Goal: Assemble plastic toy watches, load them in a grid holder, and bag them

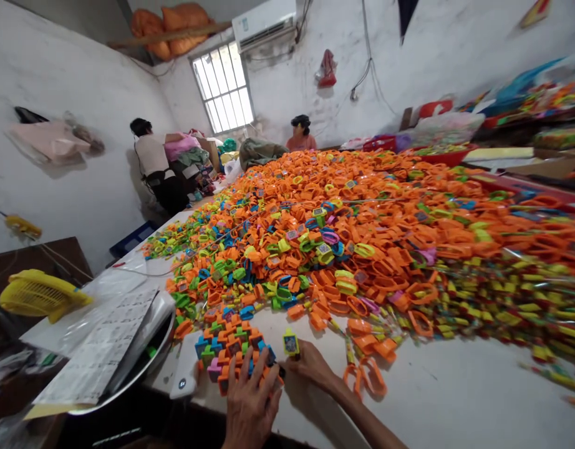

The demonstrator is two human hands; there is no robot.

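Note:
My left hand lies over a tight block of plastic toy watches, fingers stretched out and spread across its near right side. The block's watch faces are orange, green, blue and pink. Just right of it, my right hand is closed on a yellow toy watch with a dark printed face. The fingertips are partly hidden behind that watch. Right of my right hand, a few loose orange toy watches lie on the white tabletop.
A huge heap of mostly orange toy watches covers the table's far part. Small yellow-and-red wrapped pieces lie at right. A white flat device, a round basin with papers, and a yellow fan stand left. Two people are beyond.

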